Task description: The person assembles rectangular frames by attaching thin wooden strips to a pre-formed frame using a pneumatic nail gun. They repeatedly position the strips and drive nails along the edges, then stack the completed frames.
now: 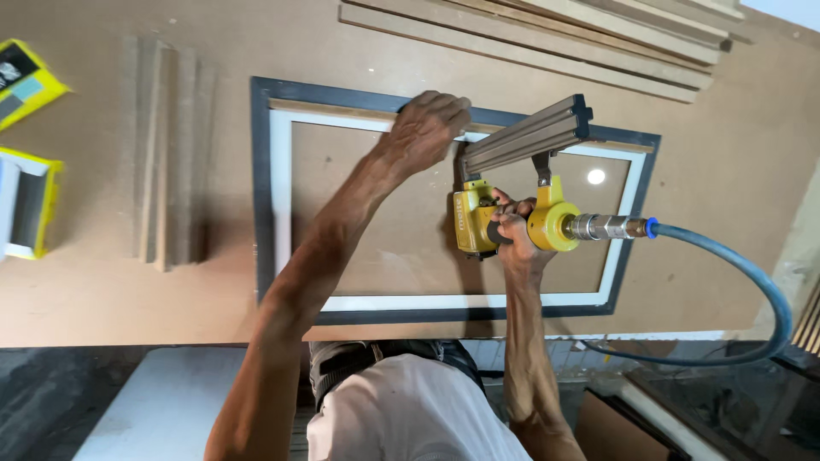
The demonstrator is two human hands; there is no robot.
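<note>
On the brown board (102,290), left hand (427,128) presses (seemingly flat) a dark, white-lined frame (265,196); right hand (512,235) grips yellow nailer (512,218).

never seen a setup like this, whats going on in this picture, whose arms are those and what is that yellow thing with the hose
There is one picture, taken by a camera worn on a person's head and looking down, so the two bare arms are that person's own.

The right hand grips a yellow air-driven nail gun. The long grey bar on it is its magazine, and the blue hose plugs into its back end.

The left hand presses down on the far rail of a rectangular picture frame, dark outside and white inside, which lies flat on a brown board tabletop.

Also on the board: loose wooden strips to the left, longer strips along the far edge, and yellow boxes at the left edge.
</note>
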